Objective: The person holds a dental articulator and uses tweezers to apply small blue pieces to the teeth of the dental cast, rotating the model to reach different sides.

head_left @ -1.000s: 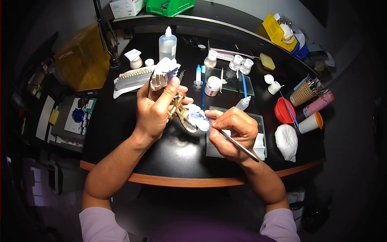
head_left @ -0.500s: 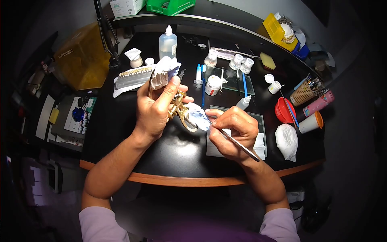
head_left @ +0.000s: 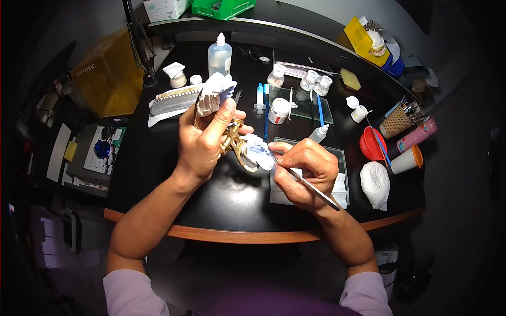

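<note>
My left hand point(head_left: 203, 139) grips a brass-coloured hinged frame point(head_left: 231, 138), an articulator. A white and blue plaster model point(head_left: 215, 95) is mounted at its upper end, and a second white and blue model point(head_left: 257, 152) at its lower right end. My right hand point(head_left: 308, 171) pinches a thin brush-like tool point(head_left: 315, 192) with a dark handle end. The tool's tip is at the right edge of the lower model; my fingers partly hide it. Beneath my right hand lies a glass plate point(head_left: 340, 158) with white paper point(head_left: 340, 190).
Behind my hands stand a clear bottle point(head_left: 219, 59), a white jar point(head_left: 279, 111) and a small dropper bottle point(head_left: 319, 134). To the right are a red bowl point(head_left: 372, 143), a white cup point(head_left: 405, 160) and a crumpled white tissue point(head_left: 375, 185). A shade guide point(head_left: 176, 102) lies at left.
</note>
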Available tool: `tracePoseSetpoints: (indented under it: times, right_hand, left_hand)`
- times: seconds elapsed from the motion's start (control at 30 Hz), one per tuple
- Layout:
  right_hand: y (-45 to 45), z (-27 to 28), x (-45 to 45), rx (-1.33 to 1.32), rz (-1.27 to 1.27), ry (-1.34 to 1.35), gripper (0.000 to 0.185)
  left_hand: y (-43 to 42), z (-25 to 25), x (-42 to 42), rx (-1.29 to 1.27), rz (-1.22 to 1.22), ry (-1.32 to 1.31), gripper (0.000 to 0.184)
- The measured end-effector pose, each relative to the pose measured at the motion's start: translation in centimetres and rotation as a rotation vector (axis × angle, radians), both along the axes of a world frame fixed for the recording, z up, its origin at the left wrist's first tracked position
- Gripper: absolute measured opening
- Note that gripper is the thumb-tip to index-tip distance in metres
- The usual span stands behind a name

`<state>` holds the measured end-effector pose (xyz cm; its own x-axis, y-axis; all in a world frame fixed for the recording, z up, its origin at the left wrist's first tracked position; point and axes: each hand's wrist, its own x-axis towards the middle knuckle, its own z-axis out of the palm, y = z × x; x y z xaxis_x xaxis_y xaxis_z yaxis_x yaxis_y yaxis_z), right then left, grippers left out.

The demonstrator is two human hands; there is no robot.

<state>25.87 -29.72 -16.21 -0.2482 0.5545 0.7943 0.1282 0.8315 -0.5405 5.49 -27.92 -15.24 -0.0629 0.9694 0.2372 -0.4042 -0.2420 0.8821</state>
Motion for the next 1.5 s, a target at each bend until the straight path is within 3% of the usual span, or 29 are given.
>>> tracePoseSetpoints:
  times: [0.9,1.5]
  right_hand:
    - [0.13,-0.21,0.11,-0.007,0.021,0.01,0.01]
    - [0.05,-0.16,0.41,-0.02,0.096,0.044,0.009]
  left_hand:
    - [0.12,-0.25,-0.3,0.005,-0.006,0.054,0.027]
    - [0.65,-0.54,-0.86,-0.107,-0.098,-0.117,0.027]
